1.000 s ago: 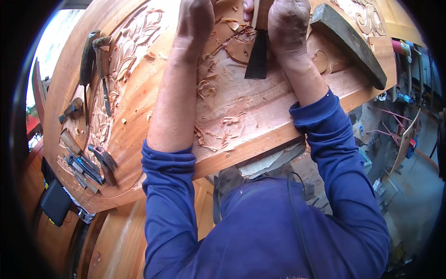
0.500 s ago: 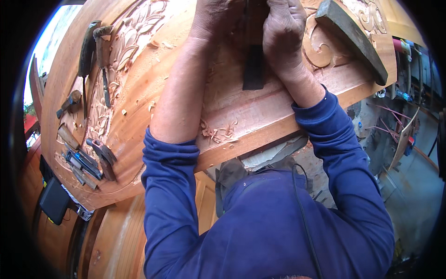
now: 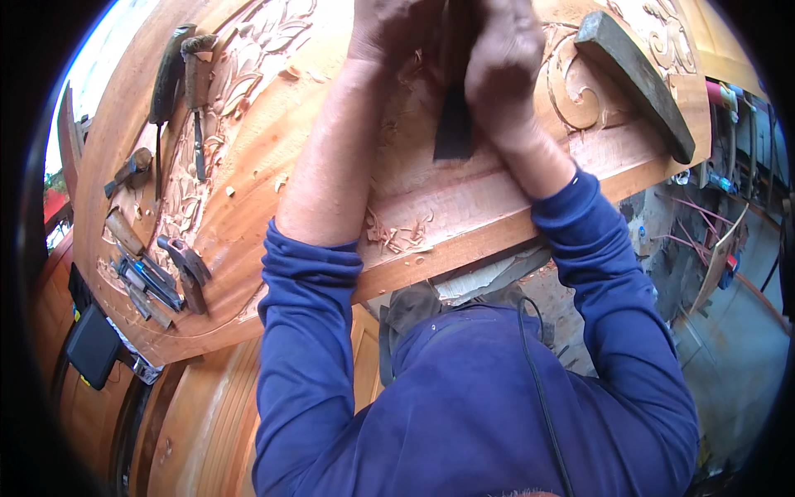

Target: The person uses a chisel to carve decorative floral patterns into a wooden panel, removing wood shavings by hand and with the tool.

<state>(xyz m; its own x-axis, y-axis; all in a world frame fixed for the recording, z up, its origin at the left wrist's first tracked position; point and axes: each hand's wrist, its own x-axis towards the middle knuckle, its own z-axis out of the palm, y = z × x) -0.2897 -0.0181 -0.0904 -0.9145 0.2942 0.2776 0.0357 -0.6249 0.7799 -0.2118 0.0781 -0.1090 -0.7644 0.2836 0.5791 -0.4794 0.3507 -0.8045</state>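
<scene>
Both my hands are at the top edge of the view, over a carved wooden panel [image 3: 331, 178]. My left hand [image 3: 391, 29] is curled, its fingers mostly in shadow and cut off by the frame. Close beside it my right hand [image 3: 503, 58] is closed and smeared by motion. What the fingers hold is hidden. A flat black strip [image 3: 453, 132] with a squared end shows between the hands; I cannot tell whether either one grips it. Curled wood shavings [image 3: 400, 232] lie near the panel's front edge. Relief scrolls [image 3: 575, 91] are cut into the wood right of my right hand.
A long dark wooden block [image 3: 638, 87] lies on the panel's right part. At left are dark-handled tools [image 3: 170, 79], a chisel [image 3: 197, 108], a small hammer [image 3: 186, 269] and several gouges [image 3: 145, 282]. A black device [image 3: 93, 348] hangs by the left corner.
My right hand has moved a little and is more blurred. The panel with its tools has shifted slightly in the view. Both hands stay close together around the black strip.
</scene>
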